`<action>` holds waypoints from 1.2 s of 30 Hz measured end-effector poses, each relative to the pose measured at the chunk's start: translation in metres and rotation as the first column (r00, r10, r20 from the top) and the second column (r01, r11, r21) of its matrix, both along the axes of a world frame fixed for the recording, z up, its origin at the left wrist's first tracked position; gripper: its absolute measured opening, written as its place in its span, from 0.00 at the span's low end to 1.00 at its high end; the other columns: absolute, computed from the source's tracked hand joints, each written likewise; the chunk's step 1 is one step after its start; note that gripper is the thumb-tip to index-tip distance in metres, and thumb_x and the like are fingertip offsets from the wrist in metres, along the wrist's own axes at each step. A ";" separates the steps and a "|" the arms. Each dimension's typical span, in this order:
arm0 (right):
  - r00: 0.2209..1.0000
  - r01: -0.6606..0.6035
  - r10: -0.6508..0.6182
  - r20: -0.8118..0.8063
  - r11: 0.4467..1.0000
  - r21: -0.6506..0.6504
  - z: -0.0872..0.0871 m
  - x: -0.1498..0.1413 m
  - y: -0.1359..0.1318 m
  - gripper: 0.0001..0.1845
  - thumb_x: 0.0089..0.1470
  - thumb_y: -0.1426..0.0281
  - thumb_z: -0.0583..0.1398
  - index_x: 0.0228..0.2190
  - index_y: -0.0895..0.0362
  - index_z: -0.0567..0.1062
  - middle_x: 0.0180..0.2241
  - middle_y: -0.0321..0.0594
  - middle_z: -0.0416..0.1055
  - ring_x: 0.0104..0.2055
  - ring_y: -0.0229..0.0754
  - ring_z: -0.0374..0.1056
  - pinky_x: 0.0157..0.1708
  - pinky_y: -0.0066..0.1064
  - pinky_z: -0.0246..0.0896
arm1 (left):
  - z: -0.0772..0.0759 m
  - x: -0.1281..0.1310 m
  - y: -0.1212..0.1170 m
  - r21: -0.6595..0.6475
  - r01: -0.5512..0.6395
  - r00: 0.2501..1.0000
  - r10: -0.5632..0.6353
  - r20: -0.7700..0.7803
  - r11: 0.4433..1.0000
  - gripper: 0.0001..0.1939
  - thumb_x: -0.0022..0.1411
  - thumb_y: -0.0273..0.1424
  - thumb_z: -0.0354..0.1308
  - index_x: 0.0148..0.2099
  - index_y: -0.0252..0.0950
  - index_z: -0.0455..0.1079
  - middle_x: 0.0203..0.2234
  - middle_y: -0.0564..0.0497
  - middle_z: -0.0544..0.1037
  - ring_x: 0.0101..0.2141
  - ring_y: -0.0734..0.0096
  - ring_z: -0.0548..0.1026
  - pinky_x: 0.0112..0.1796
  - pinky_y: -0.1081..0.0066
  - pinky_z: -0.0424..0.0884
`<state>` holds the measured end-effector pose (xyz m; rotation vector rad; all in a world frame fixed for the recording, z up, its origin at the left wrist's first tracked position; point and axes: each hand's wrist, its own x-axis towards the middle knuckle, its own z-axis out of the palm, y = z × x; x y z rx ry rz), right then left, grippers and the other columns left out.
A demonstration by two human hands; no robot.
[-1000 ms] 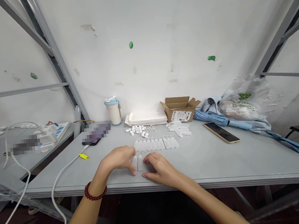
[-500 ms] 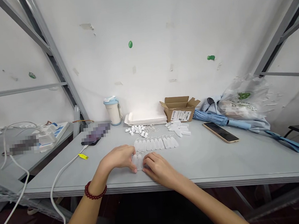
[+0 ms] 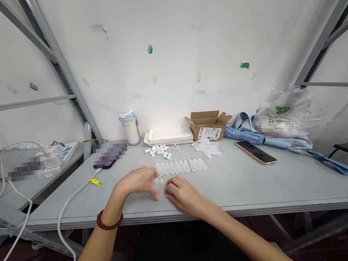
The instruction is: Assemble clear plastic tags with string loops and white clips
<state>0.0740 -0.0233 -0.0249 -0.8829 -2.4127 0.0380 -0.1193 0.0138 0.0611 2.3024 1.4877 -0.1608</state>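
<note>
Near the table's front edge, two small translucent plastic tubes [image 3: 162, 187] with rounded tops and white string lie side by side. My left hand [image 3: 140, 183] curves around their left side, its thumb and index finger gripping the edge. Against their right side, my right hand [image 3: 180, 191] is closed with bent fingers; what its fingertips pinch is hidden. Just beyond my hands, similar tubes [image 3: 181, 166] lie in a neat row with strings at their tops. Behind the row are a pile of small white caps [image 3: 158, 150], tangled white strings [image 3: 175, 148] and loose translucent tubes [image 3: 206, 149].
A tumbler [image 3: 130, 128], a stack of white sheets [image 3: 170, 137] and an open cardboard box [image 3: 209, 127] stand along the wall. A phone on a cable [image 3: 110, 155] lies left; another phone [image 3: 255, 152], a blue umbrella [image 3: 246, 135] and a plastic bag [image 3: 280, 115] lie right.
The whole view has shifted slightly. Both hands keep almost the same hold around the front tubes, and nothing else has visibly moved.
</note>
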 end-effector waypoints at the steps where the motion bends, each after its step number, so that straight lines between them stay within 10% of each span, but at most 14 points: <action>1: 1.000 0.002 -0.002 -0.006 1.000 0.008 -0.001 0.000 -0.001 0.05 0.59 0.73 0.55 0.34 0.60 0.70 0.36 0.46 0.70 0.37 0.43 0.64 0.36 0.33 0.61 | 0.000 -0.002 0.002 -0.007 0.008 0.999 -0.008 0.047 1.000 0.33 0.39 0.46 0.66 0.47 0.36 0.67 0.30 0.53 0.77 0.35 0.60 0.73 0.31 0.71 0.63; 8: 0.996 -0.023 0.036 -0.081 0.987 0.161 0.014 0.018 0.029 0.08 0.58 0.76 0.52 0.32 0.59 0.70 0.35 0.45 0.73 0.37 0.41 0.65 0.36 0.32 0.55 | -0.002 0.016 0.053 0.269 -0.005 0.936 -0.091 0.341 0.963 0.17 0.57 0.45 0.51 0.35 0.36 0.71 0.24 0.53 0.75 0.27 0.68 0.72 0.27 0.72 0.63; 15: 0.894 0.405 -0.408 -0.186 0.913 -0.056 0.044 0.071 0.129 0.09 0.53 0.79 0.53 0.32 0.59 0.73 0.35 0.45 0.74 0.38 0.41 0.68 0.39 0.31 0.58 | -0.024 0.053 0.126 0.435 -0.079 0.952 -0.062 0.301 0.897 0.17 0.52 0.22 0.45 0.36 0.32 0.76 0.34 0.45 0.80 0.37 0.63 0.76 0.40 0.69 0.69; 24: 0.717 0.626 -0.655 -0.240 0.755 -0.193 0.028 0.144 0.152 0.14 0.56 0.73 0.52 0.37 0.61 0.77 0.41 0.48 0.76 0.42 0.44 0.70 0.46 0.33 0.60 | -0.053 0.042 0.129 0.516 -0.061 0.965 -0.082 0.250 0.855 0.19 0.54 0.23 0.45 0.39 0.33 0.78 0.39 0.44 0.80 0.47 0.58 0.72 0.49 0.65 0.66; 36: 0.759 0.629 -0.650 -0.038 0.747 -0.216 0.029 0.151 0.148 0.14 0.51 0.68 0.61 0.39 0.60 0.76 0.33 0.42 0.78 0.40 0.45 0.70 0.42 0.33 0.59 | -0.067 0.035 0.136 0.507 -0.083 0.972 -0.042 0.230 0.858 0.21 0.51 0.21 0.46 0.39 0.35 0.79 0.38 0.46 0.80 0.46 0.61 0.73 0.50 0.66 0.67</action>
